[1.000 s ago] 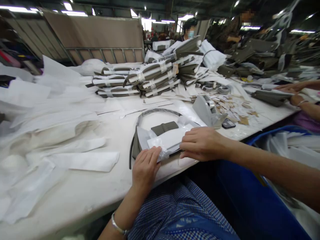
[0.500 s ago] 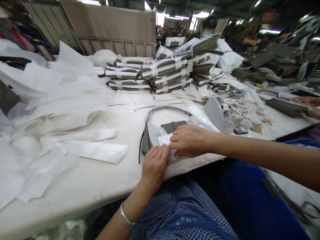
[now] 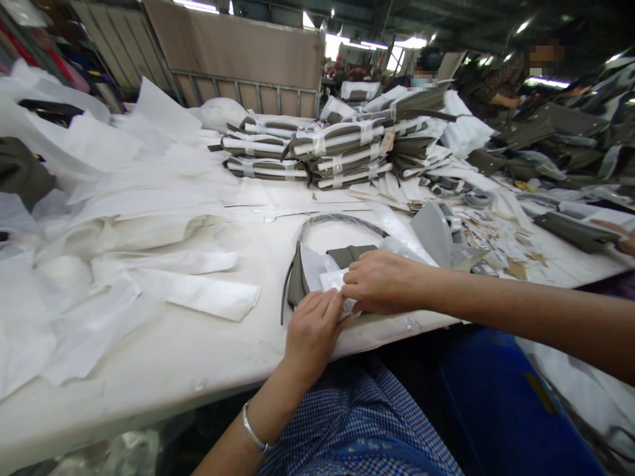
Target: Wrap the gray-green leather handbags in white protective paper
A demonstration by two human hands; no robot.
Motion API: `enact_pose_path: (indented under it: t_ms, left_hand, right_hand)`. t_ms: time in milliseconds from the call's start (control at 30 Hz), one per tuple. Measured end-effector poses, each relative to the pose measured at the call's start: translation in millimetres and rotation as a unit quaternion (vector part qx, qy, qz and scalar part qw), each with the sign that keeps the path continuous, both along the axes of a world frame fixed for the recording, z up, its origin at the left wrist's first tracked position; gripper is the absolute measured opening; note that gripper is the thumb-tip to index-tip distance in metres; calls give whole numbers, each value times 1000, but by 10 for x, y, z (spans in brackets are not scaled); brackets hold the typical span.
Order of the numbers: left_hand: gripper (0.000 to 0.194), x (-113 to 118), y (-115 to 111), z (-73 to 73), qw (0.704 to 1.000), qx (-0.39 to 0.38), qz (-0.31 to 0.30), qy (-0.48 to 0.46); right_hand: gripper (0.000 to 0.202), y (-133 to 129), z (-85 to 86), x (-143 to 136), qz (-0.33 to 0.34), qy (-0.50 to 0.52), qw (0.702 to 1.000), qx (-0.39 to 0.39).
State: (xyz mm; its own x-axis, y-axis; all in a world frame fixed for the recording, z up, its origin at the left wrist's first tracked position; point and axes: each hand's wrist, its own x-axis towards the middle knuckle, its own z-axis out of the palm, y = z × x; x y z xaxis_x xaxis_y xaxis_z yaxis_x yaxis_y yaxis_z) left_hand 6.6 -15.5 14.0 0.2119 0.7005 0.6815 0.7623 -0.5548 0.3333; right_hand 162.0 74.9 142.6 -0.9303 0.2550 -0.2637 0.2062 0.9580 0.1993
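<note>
A grey-olive handbag (image 3: 296,283) lies near the front edge of the table, its handle (image 3: 342,219) wrapped in clear film and arching away behind it. White wrapping (image 3: 331,280) covers part of the bag. At the bag's near side, my left hand (image 3: 312,330) has its fingers together, pressing on the wrapping. My right hand (image 3: 381,281) is closed in a pinch on the same wrapping, its fingertips touching or almost touching the left ones. Both thumbs are largely hidden, as is the bag's right end, behind my right hand.
White sheets (image 3: 149,165) cover the left of the table (image 3: 208,357). Several wrapped bags (image 3: 342,149) are stacked at the back. To the right stand a grey tape dispenser (image 3: 434,231) and scattered tags (image 3: 501,241). A co-worker's hand (image 3: 626,239) touches another bag (image 3: 570,231).
The whole view has shifted slightly, so the table's contents appear a little further right. Both hands keep nearly the same hold on the wrapping. The co-worker's hand at the right has moved slightly.
</note>
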Motion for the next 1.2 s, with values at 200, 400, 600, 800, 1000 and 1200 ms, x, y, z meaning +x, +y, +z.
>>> enact_pose_path:
  t_ms: [200,400,600,800,1000,1200]
  left_hand:
    - [31,33,11,-94,1000,22,17,5]
    - [33,42,0,-49,1000,-11,14,-2]
    - [37,57,7,-65,999,-17,20,-25]
    - [35,54,8,-37,999,-23,25,-23]
    - [24,55,25,-46,999,-7,35,1]
    - [19,64,17,-56,998,-5,57,17]
  right_hand:
    - [13,63,145,-162,-28,-80,996,-23]
    - [8,151,227,-501,-71,-171,982,-24]
    - [4,388,166,-611,-35,-189,981,-26]
    - [9,600,47,-681,-37,-179,982,-36]
    - [21,707,16,-764,-35,-190,980,-54]
    - [32,896,-118,-750,-30,-131,986,-97]
